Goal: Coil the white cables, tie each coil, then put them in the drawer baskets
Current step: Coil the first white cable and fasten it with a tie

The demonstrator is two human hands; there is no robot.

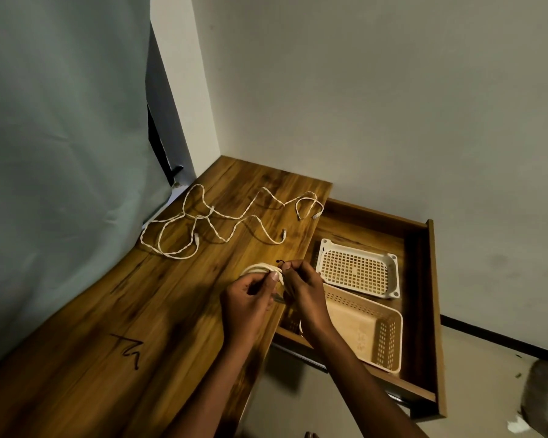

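Step in hand: tying the first coil; the coiled white cable (256,269) is held just above the near edge of the wooden tabletop (114,311), beside the open drawer (421,279). Left hand (246,300) grips the coil, thumb and fingers curled round its right side; right hand (304,290) pinches a thin dark tie (279,262) at the top of the coil, fingertips together on it; the two hands touch at the coil. Whether the tie is already wrapped fully round cannot be told; its end sticks up, so judged not yet cinched.

Loose white cables (222,216) lie tangled and uncoiled on the far part of the tabletop, well apart from the hands; count unclear, several connector ends show.

In the drawer: white perforated basket (393,273) at the far side, beige perforated basket (389,343) nearer, touching or just beside each other; no cable visible in either.

Next move, judged: keep the left-hand grip so the loops do not spring; twist or knot the tie tight; then carry the coil right into a basket; afterwards the loose cables need the same.
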